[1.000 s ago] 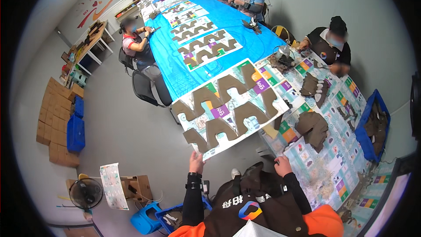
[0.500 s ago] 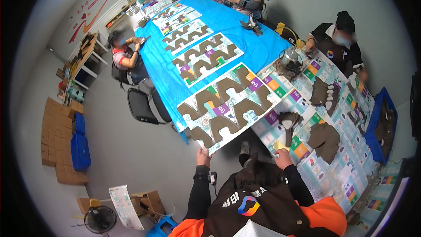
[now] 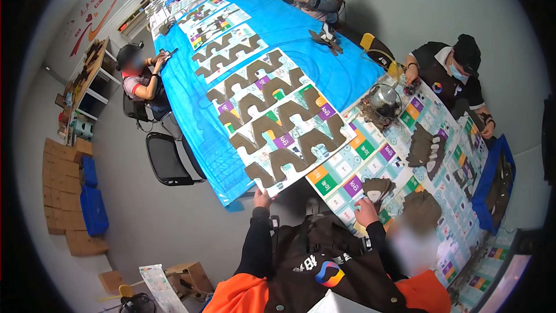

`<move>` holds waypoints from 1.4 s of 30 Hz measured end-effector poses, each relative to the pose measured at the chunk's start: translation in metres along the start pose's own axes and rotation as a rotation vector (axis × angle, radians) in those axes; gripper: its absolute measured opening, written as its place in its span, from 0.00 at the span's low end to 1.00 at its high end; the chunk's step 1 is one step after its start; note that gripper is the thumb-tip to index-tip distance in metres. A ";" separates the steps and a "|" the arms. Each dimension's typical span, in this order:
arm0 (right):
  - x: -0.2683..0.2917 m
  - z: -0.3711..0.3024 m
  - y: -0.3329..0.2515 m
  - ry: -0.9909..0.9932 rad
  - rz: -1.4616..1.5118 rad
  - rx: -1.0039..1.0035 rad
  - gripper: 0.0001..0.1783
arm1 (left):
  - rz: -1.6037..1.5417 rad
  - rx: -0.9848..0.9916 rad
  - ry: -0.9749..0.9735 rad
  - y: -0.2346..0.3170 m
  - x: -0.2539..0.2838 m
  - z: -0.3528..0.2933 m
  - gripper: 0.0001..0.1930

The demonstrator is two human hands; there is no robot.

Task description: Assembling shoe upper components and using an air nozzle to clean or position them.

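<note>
My left hand [image 3: 262, 198] has its fingers closed on the near corner of a printed white board [image 3: 276, 188]. On that board lie several curved, dark brown flat pieces [image 3: 288, 162] in rows. The board rests on the blue-covered table and partly overlaps a similar loaded board [image 3: 223, 120] behind it. Over the patterned table at the right, my right hand [image 3: 366, 213] is curled, its fingertips beside a small pile of dark pieces with white parts [image 3: 377, 190]. What it holds, if anything, cannot be made out. A blurred patch hides part of the table beside my right forearm.
More boards with brown pieces [image 3: 227, 51] line the blue table cover [image 3: 289, 29]. Brown stacks [image 3: 427, 145] and a blue bin [image 3: 492, 197] are at the right. A co-worker [image 3: 452, 72] stands beyond; others sit around the table. A black chair [image 3: 168, 159] stands left.
The board in my left hand has moved away from me, onto the blue table against the board behind. My right hand has shifted slightly left; the yellow item at its fingers no longer shows.
</note>
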State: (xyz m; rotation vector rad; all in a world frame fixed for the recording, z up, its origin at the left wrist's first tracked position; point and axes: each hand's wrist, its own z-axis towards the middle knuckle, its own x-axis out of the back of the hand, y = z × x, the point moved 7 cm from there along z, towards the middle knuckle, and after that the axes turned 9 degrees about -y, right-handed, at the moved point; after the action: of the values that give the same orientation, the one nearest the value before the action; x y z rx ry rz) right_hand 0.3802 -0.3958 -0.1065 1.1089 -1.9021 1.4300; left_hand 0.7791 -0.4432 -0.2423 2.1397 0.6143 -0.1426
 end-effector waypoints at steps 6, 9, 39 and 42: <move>-0.041 0.026 -0.056 -0.137 0.017 0.122 0.08 | 0.267 0.445 -0.068 -0.055 0.102 -0.005 0.12; -0.069 0.038 -0.065 -0.234 0.027 0.148 0.07 | 0.969 0.372 -0.248 -0.028 0.079 -0.045 0.14; -0.434 0.043 -0.424 -1.242 0.081 -0.063 0.08 | -0.183 0.517 0.511 -0.039 0.544 -0.355 0.09; -0.474 0.063 -0.531 -1.312 0.200 0.074 0.08 | -0.125 0.390 0.521 0.000 0.580 -0.324 0.09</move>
State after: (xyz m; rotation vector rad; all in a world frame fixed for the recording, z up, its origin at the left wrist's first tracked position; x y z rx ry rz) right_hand 1.0851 -0.3710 -0.2186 2.2796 -2.8277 0.8319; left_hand 1.2459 0.0297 -0.2294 2.5326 1.0946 0.2587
